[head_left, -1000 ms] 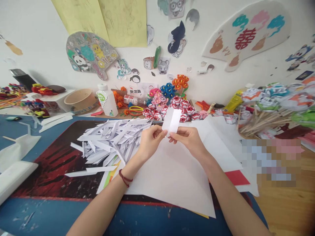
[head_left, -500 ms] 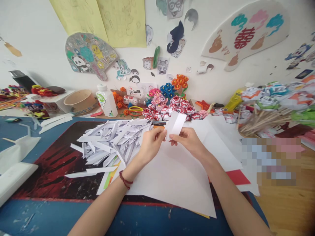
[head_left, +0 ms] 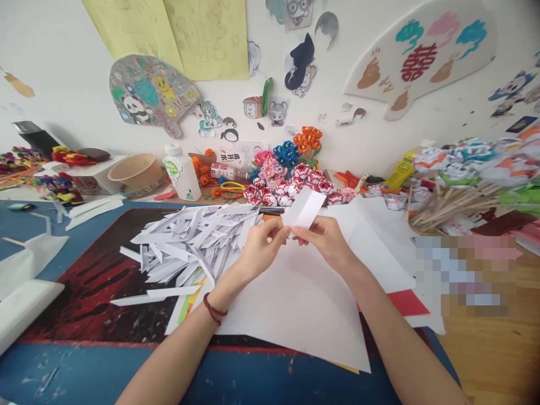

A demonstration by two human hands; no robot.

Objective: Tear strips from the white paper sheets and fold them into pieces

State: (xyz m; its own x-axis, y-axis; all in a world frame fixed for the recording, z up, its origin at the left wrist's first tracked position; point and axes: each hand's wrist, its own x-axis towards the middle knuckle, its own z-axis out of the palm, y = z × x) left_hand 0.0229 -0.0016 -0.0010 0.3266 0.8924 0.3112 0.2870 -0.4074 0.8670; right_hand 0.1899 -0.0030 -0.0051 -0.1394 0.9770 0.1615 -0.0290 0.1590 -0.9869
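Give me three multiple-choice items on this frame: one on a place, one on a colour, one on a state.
1. Where does the pile of folded white strips lie?
A. beside the left hand
B. on the wooden floor
C. inside the brown bowl

2. What colour is the cord on the left wrist?
A. blue
B. red
C. yellow

3. How is the small white paper strip held?
A. flat on the table
B. by one hand only
C. lifted, pinched by both hands, left and right hand

Answers: 1 A, the pile sits on the dark mat by that hand; 2 B, the cord shows dark red; 3 C, fingers of both hands grip its lower end.
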